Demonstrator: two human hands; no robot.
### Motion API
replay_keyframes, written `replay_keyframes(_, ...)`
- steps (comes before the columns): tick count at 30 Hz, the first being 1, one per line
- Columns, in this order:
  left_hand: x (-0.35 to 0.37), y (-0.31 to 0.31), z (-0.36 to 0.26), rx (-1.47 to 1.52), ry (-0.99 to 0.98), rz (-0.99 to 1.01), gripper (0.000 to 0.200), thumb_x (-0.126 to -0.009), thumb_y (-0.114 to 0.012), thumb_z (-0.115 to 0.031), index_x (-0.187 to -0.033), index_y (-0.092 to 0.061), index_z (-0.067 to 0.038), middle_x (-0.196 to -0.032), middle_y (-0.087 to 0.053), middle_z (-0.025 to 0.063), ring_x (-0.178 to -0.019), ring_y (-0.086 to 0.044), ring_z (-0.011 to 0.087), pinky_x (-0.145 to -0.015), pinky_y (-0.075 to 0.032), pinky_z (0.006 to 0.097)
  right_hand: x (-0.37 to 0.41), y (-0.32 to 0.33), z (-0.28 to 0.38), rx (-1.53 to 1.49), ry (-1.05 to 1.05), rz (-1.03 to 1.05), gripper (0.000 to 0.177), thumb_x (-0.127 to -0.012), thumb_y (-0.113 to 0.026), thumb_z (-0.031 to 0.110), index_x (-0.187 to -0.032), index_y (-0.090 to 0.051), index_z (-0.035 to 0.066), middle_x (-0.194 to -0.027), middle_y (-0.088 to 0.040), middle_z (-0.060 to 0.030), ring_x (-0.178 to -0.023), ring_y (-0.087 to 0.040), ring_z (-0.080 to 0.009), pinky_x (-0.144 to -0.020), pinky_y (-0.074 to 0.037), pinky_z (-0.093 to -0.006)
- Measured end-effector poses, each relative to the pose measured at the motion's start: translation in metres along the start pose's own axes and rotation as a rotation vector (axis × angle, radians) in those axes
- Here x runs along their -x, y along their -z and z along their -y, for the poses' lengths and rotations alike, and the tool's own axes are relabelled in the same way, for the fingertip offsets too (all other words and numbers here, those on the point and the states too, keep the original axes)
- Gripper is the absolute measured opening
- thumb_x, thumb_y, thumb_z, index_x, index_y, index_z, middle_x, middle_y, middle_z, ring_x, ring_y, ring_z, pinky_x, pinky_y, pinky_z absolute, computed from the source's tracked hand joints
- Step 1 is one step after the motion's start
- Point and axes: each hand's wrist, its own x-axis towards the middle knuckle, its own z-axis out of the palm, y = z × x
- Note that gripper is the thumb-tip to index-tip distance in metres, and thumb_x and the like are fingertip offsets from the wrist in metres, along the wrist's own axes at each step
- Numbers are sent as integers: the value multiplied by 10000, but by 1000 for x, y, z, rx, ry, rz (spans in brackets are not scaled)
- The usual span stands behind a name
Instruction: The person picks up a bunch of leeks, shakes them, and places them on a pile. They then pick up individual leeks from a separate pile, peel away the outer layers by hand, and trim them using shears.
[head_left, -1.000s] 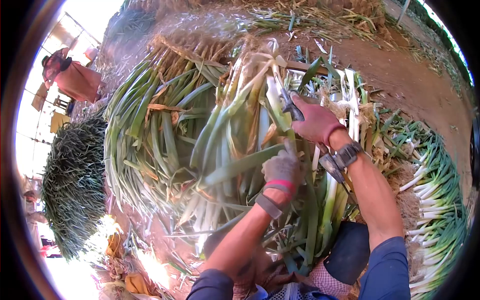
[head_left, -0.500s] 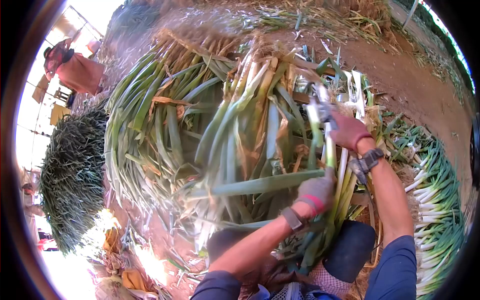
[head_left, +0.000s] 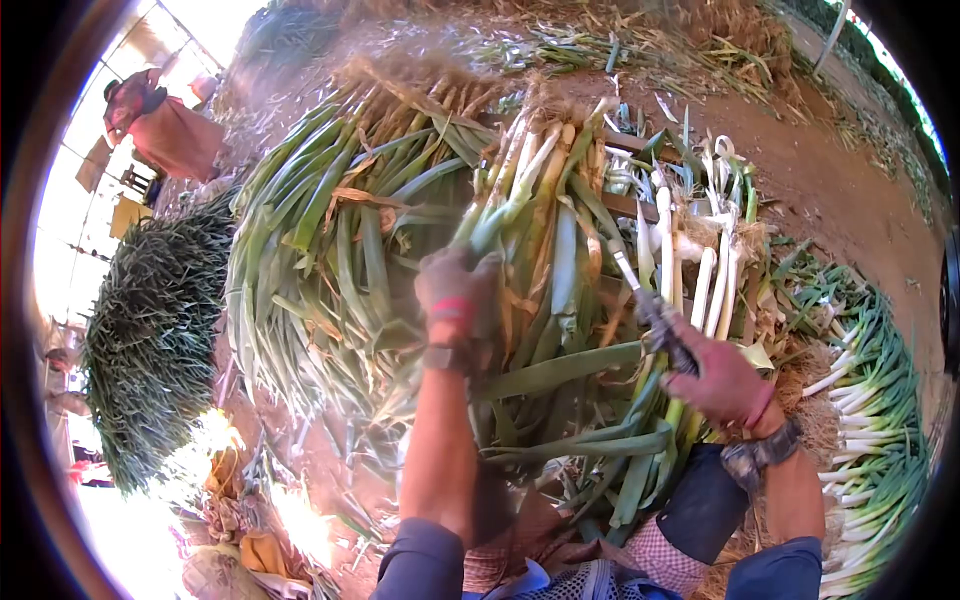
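— What does the head view give you?

— I see the wearer's left hand (head_left: 458,300), in a grey knit glove with a pink cuff band, stretched forward onto the big pile of long green leeks with yellowed outer leaves (head_left: 340,230). Its fingers are curled tight round one pale green leek stalk (head_left: 505,205) at the top of that pile. The stalk runs up and away from the fist toward the rooty ends.

— And the other hand?

— The right hand (head_left: 722,378), in a red glove, sits lower and to the right, well apart from the left. It is closed round the handle of a short dark-handled knife (head_left: 645,300). The blade points up and left, near some peeled white shafts; I cannot tell whether it touches them. A black wristwatch (head_left: 762,455) is strapped just behind the glove.

— What lies around them?

— A row of trimmed white-stemmed leeks (head_left: 870,390) lies at the right edge on the brown dirt ground (head_left: 840,190). A dark green heap of leaf tops (head_left: 150,330) sits at the left. Far off, top left, is a person in red clothing (head_left: 165,135).
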Motion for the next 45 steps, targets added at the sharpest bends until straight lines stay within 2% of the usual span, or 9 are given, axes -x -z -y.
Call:
replay_keyframes(5,9,46,-62,788,211,521,309,-894,-804,-274,-1041,-807,-3,-838,-771,63,-786,-717,171,-736,-570,351,4,-5,41,-60,198,-1,928,-870,-737,296,-1670,-327,65,-1213,-727,-228,-1002,-731,-289,-960,-556,-362)
replay_keyframes(10,19,31,-101,1500,84,450,632,-939,-831,-344,-1409,-652,40,-1235,-752,109,-1025,-698,144,-859,-560,277,-8,-15,15,-169,245,-469,867,-898,-725,257,-1635,-354,-9,-1257,-719,-271,-1049,-753,-339,-1007,-546,-372)
replay_keyframes(12,-1,25,-60,718,116,88,633,-957,-769,-432,-1414,-660,-7,-1307,-736,174,-1153,-717,260,-973,-559,352,-2,-14,3,-150,250,-471,877,-893,-732,271,-1630,-355,-21,-1291,-707,-275,-1089,-747,-335,-1008,-546,-368)
replay_keyframes(16,-7,18,17,6,325,272,585,-959,-645,-513,-1371,-698,-101,-1405,-678,197,-1279,-640,403,-1106,-487,486,26,-18,0,-306,11,-140,913,-872,-755,301,-1620,-359,-42,-1340,-689,-285,-1108,-744,-320,-988,-548,-351)
replay_keyframes(18,-5,7,35,48,261,300,587,-928,-689,-491,-1353,-706,-87,-1353,-712,186,-1233,-676,367,-1060,-516,464,25,-31,-14,-62,227,-125,896,-872,-736,155,-1650,-326,-17,-1389,-687,-178,-1122,-683,-184,-1048,-510,-311)
replay_keyframes(25,-10,64,13,237,91,343,294,-852,-724,-335,-992,-807,-90,-789,-769,144,-702,-739,298,-718,-588,417,15,-19,-5,-197,-66,-115,912,-877,-747,254,-1666,-332,61,-1235,-701,-185,-1030,-699,-242,-979,-532,-337)
replay_keyframes(30,37,47,-50,-28,-44,340,326,-859,-755,-396,-866,-735,-70,-898,-754,159,-845,-753,347,-770,-585,472,19,1,39,-164,-214,11,912,-892,-727,300,-1672,-315,70,-1169,-729,-213,-957,-708,-251,-974,-546,-370)
replay_keyframes(36,39,53,-58,215,12,315,560,-856,-741,-629,-931,-745,-74,-1015,-703,214,-939,-720,409,-834,-563,520,-7,-49,26,-114,361,-192,913,-886,-753,382,-1629,-371,14,-1238,-696,-312,-1042,-716,-442,-987,-551,-435)
replay_keyframes(45,13,38,-73,161,172,316,632,-771,-833,-449,-1238,-648,-65,-1231,-692,227,-1073,-721,423,-930,-573,508,-16,-41,51,-104,140,-22,936,-863,-748,398,-1635,-369,30,-992,-731,-270,-909,-731,-398,-878,-561,-449)
